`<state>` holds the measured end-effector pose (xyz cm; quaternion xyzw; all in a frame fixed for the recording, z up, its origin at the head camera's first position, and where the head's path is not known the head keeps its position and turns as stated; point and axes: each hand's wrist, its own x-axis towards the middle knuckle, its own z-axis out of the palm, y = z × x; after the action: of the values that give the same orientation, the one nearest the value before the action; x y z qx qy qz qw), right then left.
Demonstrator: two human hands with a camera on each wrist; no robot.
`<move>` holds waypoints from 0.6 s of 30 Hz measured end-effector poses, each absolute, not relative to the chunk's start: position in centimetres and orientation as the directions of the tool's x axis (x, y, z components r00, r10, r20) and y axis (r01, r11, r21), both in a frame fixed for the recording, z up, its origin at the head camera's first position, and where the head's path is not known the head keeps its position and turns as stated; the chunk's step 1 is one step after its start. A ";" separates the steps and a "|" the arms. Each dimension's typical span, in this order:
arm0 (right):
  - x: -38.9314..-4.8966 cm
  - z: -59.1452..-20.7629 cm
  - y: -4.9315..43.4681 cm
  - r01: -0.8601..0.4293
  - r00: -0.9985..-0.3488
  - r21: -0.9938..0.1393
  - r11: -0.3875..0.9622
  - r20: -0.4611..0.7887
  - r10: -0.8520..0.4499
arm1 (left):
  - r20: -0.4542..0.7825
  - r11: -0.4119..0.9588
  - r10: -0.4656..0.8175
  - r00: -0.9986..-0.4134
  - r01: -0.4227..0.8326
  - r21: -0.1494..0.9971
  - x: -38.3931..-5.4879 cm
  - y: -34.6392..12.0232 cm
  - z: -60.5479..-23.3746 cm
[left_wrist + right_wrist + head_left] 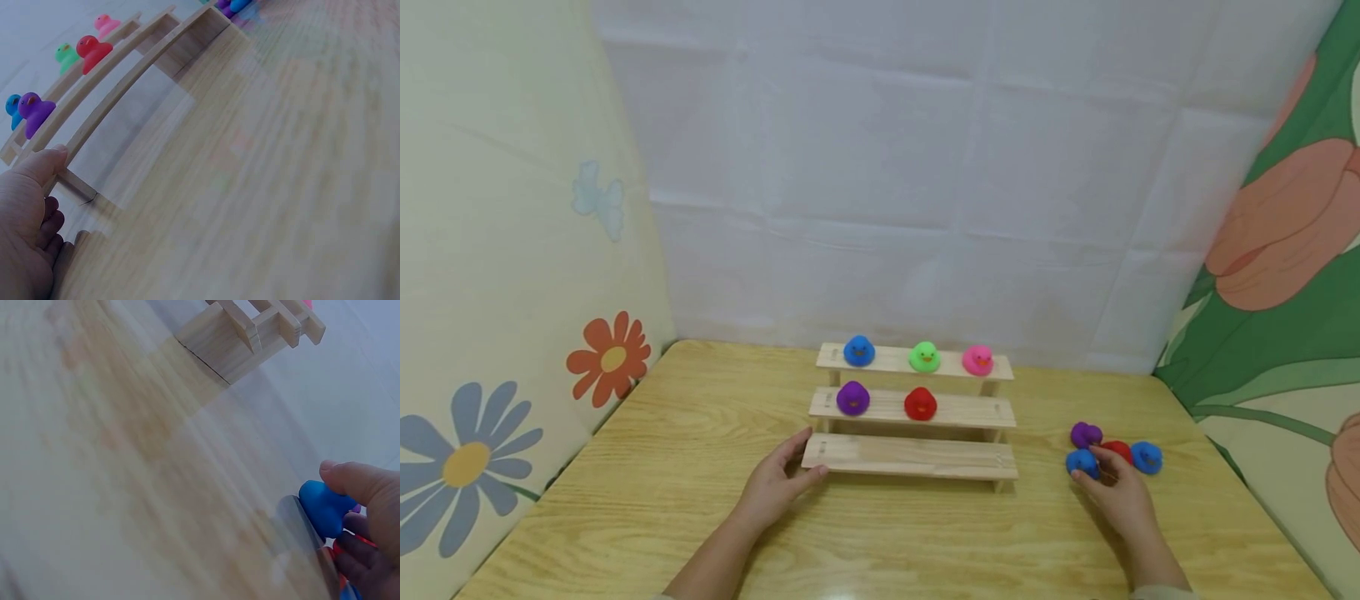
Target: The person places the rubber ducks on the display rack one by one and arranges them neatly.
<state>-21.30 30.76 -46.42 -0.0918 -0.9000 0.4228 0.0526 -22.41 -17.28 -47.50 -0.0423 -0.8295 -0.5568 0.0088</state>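
A three-tier wooden display stand [910,455] is in the middle of the table. My left hand [772,486] grips the left end of its lowest step, thumb at the front edge; in the left wrist view the thumb [47,161] lies against the wood. On the top step are a blue duck [859,352], a green duck [924,357] and a pink duck [978,361]. A purple duck [853,398] and a red duck [921,404] sit on the middle step. Right of the stand, my right hand [1123,496] pinches a blue rubber duck [325,508] between thumb and fingers.
Beside the right hand lie another purple duck [1086,434], a red duck [1118,451] partly behind the fingers, and a second loose blue duck [1147,457]. The wood-patterned table [647,467] meets a white cloth backdrop [880,167] behind and flowered cloths at both sides.
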 end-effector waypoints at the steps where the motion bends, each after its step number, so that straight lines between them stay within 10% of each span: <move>1: -21.3 -46.4 30.8 0.117 -0.978 -0.770 0.627 0.021 0.208 | 0.063 0.378 0.059 -0.996 0.081 0.922 -22.4 -17.3 -47.5; 18: -21.6 -46.3 31.0 0.161 -0.978 -0.734 0.660 -0.032 0.204 | 0.080 0.388 0.059 -0.995 0.097 0.917 -22.1 -17.2 -47.2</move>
<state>-21.60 30.97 -46.27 -0.1002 -0.9106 0.4000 0.0267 -22.09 -17.22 -47.15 -0.0469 -0.8329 -0.5512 0.0169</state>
